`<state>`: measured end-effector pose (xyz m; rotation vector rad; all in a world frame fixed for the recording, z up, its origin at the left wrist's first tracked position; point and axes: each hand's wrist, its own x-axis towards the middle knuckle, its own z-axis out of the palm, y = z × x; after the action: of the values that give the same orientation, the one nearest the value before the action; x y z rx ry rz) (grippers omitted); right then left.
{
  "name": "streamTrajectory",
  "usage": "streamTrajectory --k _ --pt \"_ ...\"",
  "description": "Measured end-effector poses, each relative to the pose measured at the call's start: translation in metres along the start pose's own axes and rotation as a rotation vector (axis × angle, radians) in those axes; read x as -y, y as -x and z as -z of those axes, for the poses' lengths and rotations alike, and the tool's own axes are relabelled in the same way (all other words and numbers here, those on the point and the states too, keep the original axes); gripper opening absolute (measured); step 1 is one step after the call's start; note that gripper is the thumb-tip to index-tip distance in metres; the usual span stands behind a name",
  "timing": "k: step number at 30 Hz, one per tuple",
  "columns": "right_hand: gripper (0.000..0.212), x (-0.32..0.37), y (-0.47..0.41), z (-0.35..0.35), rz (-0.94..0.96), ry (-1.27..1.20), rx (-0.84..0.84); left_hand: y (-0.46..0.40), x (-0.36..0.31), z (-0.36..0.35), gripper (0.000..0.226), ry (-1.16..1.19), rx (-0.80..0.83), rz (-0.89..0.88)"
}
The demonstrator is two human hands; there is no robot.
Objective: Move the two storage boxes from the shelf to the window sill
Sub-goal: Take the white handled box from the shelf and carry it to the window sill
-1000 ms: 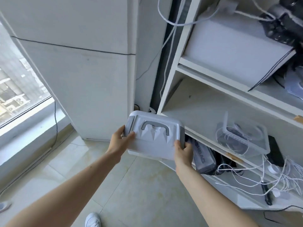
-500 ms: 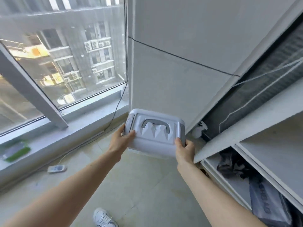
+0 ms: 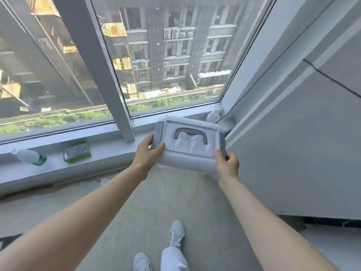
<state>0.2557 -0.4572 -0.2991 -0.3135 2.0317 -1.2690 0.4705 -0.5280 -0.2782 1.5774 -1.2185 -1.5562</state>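
A white storage box (image 3: 188, 151) with a grey handle and grey side latches is held level in the air, just in front of the window sill (image 3: 109, 151). My left hand (image 3: 148, 152) grips its left edge by the latch. My right hand (image 3: 227, 162) grips its right front corner. The box hangs near the sill's right end, close to the corner with the wall. No shelf and no second box are in view.
On the sill lie a green packet (image 3: 77, 152), a clear bottle on its side (image 3: 29, 156) and a white bottle (image 3: 214, 115) in the right corner. A grey window post (image 3: 109, 75) meets the sill. A white wall panel (image 3: 293, 143) stands to the right. My shoes (image 3: 176, 233) are on the floor.
The view has swung left from the shelf to the window. Both hands have carried the box away from the shelf and up to the sill, keeping the same grip.
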Motion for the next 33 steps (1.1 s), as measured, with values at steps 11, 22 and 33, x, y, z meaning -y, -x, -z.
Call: streamTrajectory --k 11,22,33 --pt "0.017 -0.033 -0.170 -0.184 0.023 0.181 0.293 -0.191 0.086 0.024 0.059 -0.024 -0.218 0.253" --pt "0.036 -0.155 -0.303 -0.314 -0.057 0.215 0.414 -0.351 0.224 0.029 0.055 -0.106 -0.313 0.271" --pt "0.041 -0.191 -0.335 -0.355 -0.049 0.215 0.443 -0.391 0.287 0.034 0.062 -0.079 -0.367 0.292"
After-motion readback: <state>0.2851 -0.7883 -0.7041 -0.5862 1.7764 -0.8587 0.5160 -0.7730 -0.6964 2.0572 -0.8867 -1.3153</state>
